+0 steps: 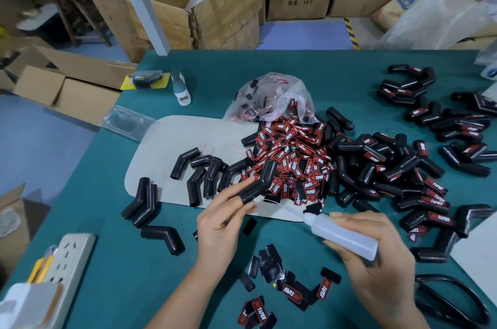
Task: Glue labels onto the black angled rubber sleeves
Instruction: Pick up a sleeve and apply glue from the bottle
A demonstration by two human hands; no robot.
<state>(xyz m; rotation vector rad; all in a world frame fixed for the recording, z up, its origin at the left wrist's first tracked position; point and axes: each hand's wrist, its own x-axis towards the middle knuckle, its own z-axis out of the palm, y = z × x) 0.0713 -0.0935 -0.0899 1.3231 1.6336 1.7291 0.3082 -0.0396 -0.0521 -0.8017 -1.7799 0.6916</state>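
Observation:
My left hand (224,217) holds a black angled rubber sleeve (259,182) over its fingertips, bent end pointing up. My right hand (376,253) grips a clear glue bottle (344,234); its thin nozzle points left toward the sleeve's lower end. A heap of red-and-black labels (290,164) lies behind the hands, spilling from a plastic bag (271,98). Unlabelled sleeves (199,172) lie on a grey mat (174,140) at left. Labelled sleeves (419,183) pile up at right. Loose labels (290,291) lie near the front edge.
A white power strip (67,261) sits at the front left on the green table (121,261). A white bottle (180,88) and a yellow packaged item (146,80) lie at the back left. A black cable (454,299) curls at front right. Cardboard boxes (215,6) stand behind.

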